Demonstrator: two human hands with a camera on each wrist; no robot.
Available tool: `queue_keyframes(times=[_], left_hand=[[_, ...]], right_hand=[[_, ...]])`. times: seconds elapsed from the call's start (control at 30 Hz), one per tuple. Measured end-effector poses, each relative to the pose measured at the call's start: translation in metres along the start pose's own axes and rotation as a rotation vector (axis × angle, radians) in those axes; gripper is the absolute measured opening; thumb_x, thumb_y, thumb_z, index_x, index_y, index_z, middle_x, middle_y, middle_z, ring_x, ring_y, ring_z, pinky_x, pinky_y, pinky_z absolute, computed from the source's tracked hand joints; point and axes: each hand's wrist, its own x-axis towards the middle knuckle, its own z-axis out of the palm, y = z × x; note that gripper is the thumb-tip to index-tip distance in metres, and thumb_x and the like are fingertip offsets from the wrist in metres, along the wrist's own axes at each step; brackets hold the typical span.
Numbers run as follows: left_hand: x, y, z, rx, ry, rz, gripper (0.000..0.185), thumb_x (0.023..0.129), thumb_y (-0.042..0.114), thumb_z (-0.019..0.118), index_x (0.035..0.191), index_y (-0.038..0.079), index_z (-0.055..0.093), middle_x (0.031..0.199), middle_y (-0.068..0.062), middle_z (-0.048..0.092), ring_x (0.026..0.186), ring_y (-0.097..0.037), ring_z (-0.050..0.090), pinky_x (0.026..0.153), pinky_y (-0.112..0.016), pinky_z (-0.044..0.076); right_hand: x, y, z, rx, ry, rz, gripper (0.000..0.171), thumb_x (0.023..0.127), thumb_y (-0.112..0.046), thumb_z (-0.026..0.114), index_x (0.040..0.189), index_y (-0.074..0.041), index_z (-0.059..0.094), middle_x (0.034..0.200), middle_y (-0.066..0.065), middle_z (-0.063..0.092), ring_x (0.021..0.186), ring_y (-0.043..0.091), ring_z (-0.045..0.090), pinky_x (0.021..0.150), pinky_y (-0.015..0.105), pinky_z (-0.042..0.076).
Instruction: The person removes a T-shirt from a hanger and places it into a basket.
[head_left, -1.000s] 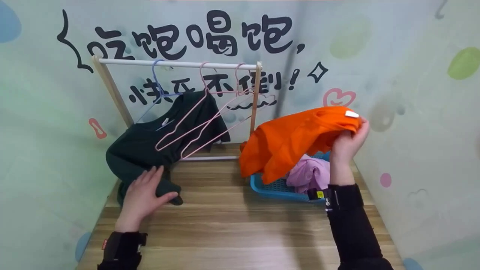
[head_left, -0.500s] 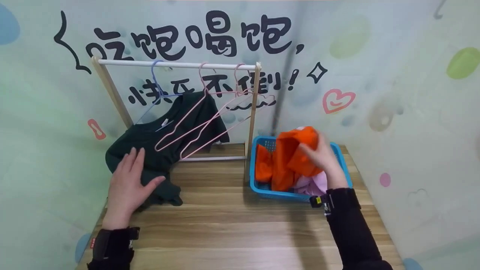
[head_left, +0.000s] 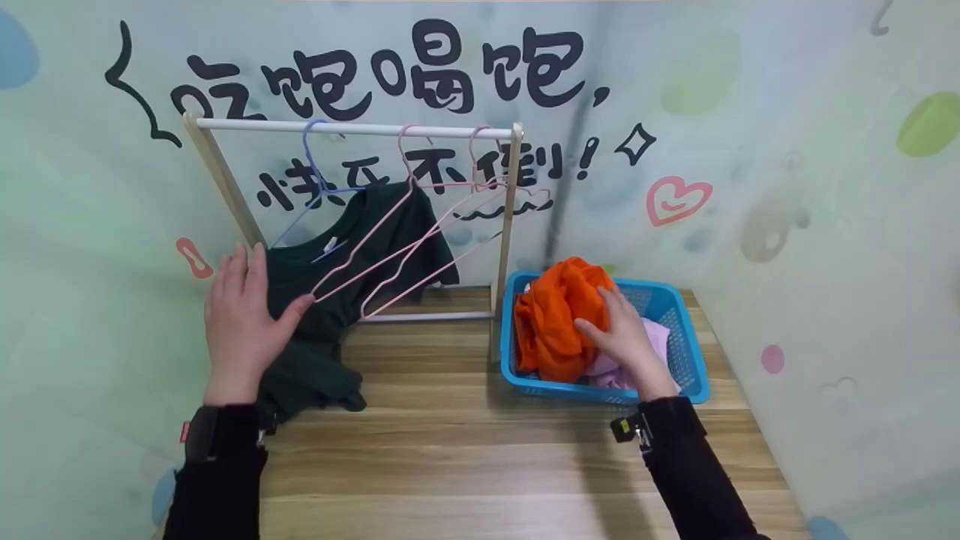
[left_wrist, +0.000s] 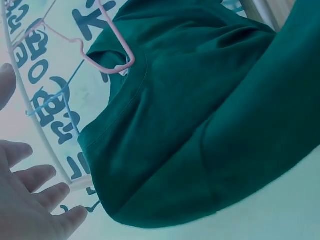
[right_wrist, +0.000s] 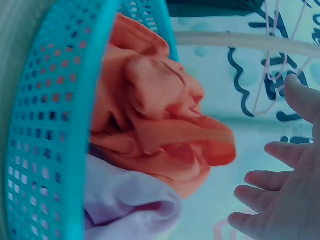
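My left hand (head_left: 240, 315) is held flat with straight fingers against the left side of a dark green shirt (head_left: 352, 255) that hangs low from a small rack (head_left: 352, 129). In the left wrist view the fingers (left_wrist: 30, 200) are spread beside the shirt (left_wrist: 190, 125). My right hand (head_left: 619, 334) hovers over a blue basket (head_left: 690, 352), fingers relaxed, next to a crumpled orange garment (head_left: 559, 315). The right wrist view shows that hand (right_wrist: 285, 190) spread and apart from the orange garment (right_wrist: 160, 120).
A lilac garment (head_left: 656, 337) lies under the orange one in the basket. Two pink hangers (head_left: 405, 247) and a blue hanger (head_left: 311, 165) hang on the rack's white bar. The wooden table (head_left: 465, 450) is boxed in by walls at the back and both sides.
My right hand lowered the orange garment into the basket and let it go. My left hand slid up from the shirt's hem toward its upper left side.
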Motion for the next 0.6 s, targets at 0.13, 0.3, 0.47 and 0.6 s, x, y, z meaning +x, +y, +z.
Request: queue_keyframes(times=[0.13, 0.3, 0.47, 0.6], left_hand=[[0.019, 0.001, 0.002, 0.023, -0.057, -0.047, 0.088, 0.092, 0.048, 0.066, 0.155, 0.003, 0.024, 0.159, -0.025, 0.021, 0.145, -0.043, 0.017, 0.115, -0.061, 0.012], [0.035, 0.001, 0.011, 0.03, -0.082, -0.065, 0.082, 0.095, 0.045, 0.063, 0.153, 0.0, 0.027, 0.157, -0.027, 0.024, 0.143, -0.045, 0.021, 0.114, -0.062, 0.014], [0.045, 0.001, 0.017, 0.026, -0.101, -0.094, 0.078, 0.097, 0.041, 0.06, 0.152, -0.002, 0.026, 0.155, -0.029, 0.026, 0.14, -0.048, 0.024, 0.112, -0.065, 0.015], [0.05, 0.0, 0.019, 0.028, -0.11, -0.117, 0.076, 0.098, 0.039, 0.06, 0.151, -0.003, 0.026, 0.15, -0.031, 0.033, 0.135, -0.049, 0.032, 0.11, -0.066, 0.02]], right_hand=[[-0.008, -0.001, 0.016, -0.027, 0.031, -0.043, 0.078, 0.095, -0.038, 0.065, 0.152, 0.001, 0.029, 0.156, 0.028, 0.025, 0.142, 0.046, 0.025, 0.113, 0.06, 0.02], [-0.019, -0.002, 0.039, -0.102, 0.059, -0.104, 0.075, 0.094, -0.037, 0.067, 0.151, -0.001, 0.034, 0.156, 0.026, 0.027, 0.141, 0.045, 0.026, 0.112, 0.063, 0.021], [-0.028, 0.002, 0.059, -0.183, 0.115, -0.189, 0.073, 0.092, -0.035, 0.071, 0.147, 0.0, 0.04, 0.153, 0.028, 0.032, 0.143, 0.045, 0.025, 0.111, 0.067, 0.016], [-0.035, 0.003, 0.07, -0.246, 0.149, -0.221, 0.074, 0.09, -0.04, 0.072, 0.146, -0.001, 0.043, 0.153, 0.028, 0.034, 0.143, 0.045, 0.023, 0.111, 0.069, 0.013]])
